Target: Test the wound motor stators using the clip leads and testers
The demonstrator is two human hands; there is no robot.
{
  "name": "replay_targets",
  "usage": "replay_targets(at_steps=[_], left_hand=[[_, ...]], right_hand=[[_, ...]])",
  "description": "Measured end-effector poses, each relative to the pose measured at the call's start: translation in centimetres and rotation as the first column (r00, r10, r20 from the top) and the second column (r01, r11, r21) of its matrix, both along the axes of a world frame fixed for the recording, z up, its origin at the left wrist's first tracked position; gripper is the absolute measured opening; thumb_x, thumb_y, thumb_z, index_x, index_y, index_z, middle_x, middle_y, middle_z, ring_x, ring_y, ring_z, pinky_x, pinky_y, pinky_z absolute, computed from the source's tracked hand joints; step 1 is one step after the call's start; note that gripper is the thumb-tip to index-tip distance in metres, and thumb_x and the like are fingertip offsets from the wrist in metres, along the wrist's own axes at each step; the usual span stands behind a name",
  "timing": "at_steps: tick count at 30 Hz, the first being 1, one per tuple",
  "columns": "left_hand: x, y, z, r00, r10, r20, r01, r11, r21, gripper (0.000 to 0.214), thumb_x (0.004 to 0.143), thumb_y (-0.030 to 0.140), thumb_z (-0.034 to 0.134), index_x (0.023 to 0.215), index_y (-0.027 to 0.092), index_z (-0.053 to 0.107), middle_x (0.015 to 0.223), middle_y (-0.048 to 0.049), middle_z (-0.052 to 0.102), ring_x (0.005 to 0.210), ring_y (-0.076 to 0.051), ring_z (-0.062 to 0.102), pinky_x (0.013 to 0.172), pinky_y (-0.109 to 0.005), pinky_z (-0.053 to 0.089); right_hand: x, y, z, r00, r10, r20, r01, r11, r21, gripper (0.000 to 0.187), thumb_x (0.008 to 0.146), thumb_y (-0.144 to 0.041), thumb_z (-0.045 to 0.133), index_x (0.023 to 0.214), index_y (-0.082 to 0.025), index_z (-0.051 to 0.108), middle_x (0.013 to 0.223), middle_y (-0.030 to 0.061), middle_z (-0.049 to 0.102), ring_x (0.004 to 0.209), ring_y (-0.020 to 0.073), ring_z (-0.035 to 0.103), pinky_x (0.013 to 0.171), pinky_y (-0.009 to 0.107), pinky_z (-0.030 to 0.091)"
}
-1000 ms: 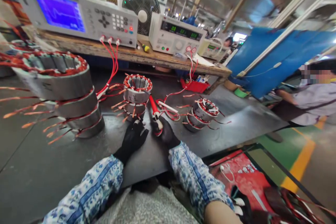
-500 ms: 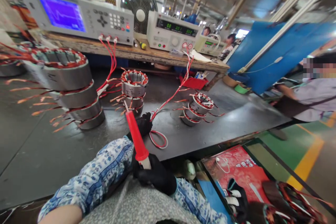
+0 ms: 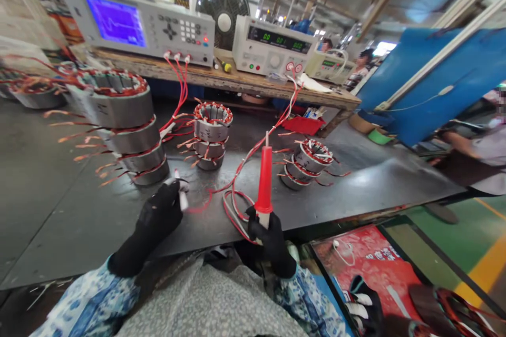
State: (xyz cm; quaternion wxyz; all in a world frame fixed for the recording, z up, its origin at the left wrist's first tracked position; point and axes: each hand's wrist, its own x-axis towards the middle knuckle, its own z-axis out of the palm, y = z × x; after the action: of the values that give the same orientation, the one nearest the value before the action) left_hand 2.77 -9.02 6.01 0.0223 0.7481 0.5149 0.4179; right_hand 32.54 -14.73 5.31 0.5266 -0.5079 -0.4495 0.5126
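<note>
My right hand (image 3: 271, 237), in a black glove, is closed round the pale handle of a red high-voltage test probe (image 3: 264, 181), its metal tip pointing up. In my gloved left hand (image 3: 160, 210) is a white test clip (image 3: 183, 195), blurred a little, with a thin red wire running off to the right. Just beyond that hand stands a tall stack of motor stators (image 3: 126, 110) with copper lead ends sticking out. A smaller stator stack (image 3: 212, 139) stands further right, and another short stack (image 3: 304, 164) lies to the right of the probe.
A wooden shelf (image 3: 221, 76) carries a tester with a blue screen (image 3: 116, 21), a meter with green digits (image 3: 272, 45) and a fan (image 3: 223, 16). Red and white leads (image 3: 237, 205) loop on the dark bench. More stators (image 3: 446, 308) lie lower right. A co-worker's sleeve shows at far right.
My hands have moved apart. The left went left and toward me with the white clip, now in sight; the right went right, holding the probe more upright. The camera view has shifted slightly left.
</note>
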Motion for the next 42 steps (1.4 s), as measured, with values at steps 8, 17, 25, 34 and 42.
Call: replay_targets(at_steps=[8,17,25,34,42], left_hand=[[-1.4,-6.3,0.8,0.964,0.066,0.258,-0.052,0.997,-0.064,0.016,0.099,0.035,0.057,0.095,0.026,0.070,0.105,-0.0036,0.077,0.099,-0.025,0.071,0.086,-0.036,0.058],[2.6,-7.4,-2.9,0.407,0.140,0.903,0.548,0.753,-0.364,0.096,0.078,0.028,0.084,0.161,0.026,0.037,0.093,-0.0022,0.070,0.068,-0.016,0.060,0.062,-0.027,0.046],[2.5,-3.6,3.3,0.091,0.094,0.991,0.552,0.824,-0.129,0.049,0.091,0.064,0.074,0.089,0.016,0.064,0.065,0.0031,0.052,0.046,-0.007,0.036,0.045,-0.023,0.027],[0.4,1.0,10.5,-0.143,0.101,0.985,0.570,0.822,-0.001,0.038,0.090,0.047,0.075,0.086,0.022,0.047,0.058,0.0107,0.044,0.035,-0.003,0.025,0.037,-0.017,0.019],[0.5,0.0,5.4,-0.146,0.229,0.963,0.507,0.853,-0.126,0.042,0.086,0.048,0.077,0.082,0.023,0.043,0.057,0.0103,0.044,0.035,-0.003,0.025,0.036,-0.016,0.020]], right_hand=[[0.2,1.2,1.5,0.980,-0.105,0.167,0.097,0.994,0.054,0.030,0.075,-0.042,0.077,0.092,-0.022,0.063,0.060,-0.0056,0.057,0.049,0.0122,0.050,0.047,0.026,0.042],[-1.6,4.4,4.1,0.833,-0.075,0.548,-0.156,0.919,0.363,0.032,0.078,-0.042,0.077,0.103,-0.022,0.069,0.083,0.0035,0.076,0.066,0.0204,0.068,0.058,0.031,0.057],[-5.9,9.0,8.9,0.743,-0.234,0.627,-0.306,0.714,0.630,0.033,0.086,-0.042,0.072,0.111,-0.021,0.074,0.096,0.0076,0.082,0.078,0.0238,0.076,0.069,0.033,0.063],[-7.8,12.7,10.9,0.693,-0.346,0.633,-0.398,0.548,0.736,0.033,0.092,-0.049,0.067,0.105,-0.020,0.077,0.087,0.0094,0.082,0.072,0.0255,0.077,0.062,0.033,0.063],[-6.6,11.8,6.1,0.640,-0.230,0.733,-0.559,0.515,0.649,0.029,0.093,-0.038,0.065,0.113,-0.020,0.076,0.095,0.0108,0.084,0.078,0.0268,0.082,0.070,0.035,0.068]])
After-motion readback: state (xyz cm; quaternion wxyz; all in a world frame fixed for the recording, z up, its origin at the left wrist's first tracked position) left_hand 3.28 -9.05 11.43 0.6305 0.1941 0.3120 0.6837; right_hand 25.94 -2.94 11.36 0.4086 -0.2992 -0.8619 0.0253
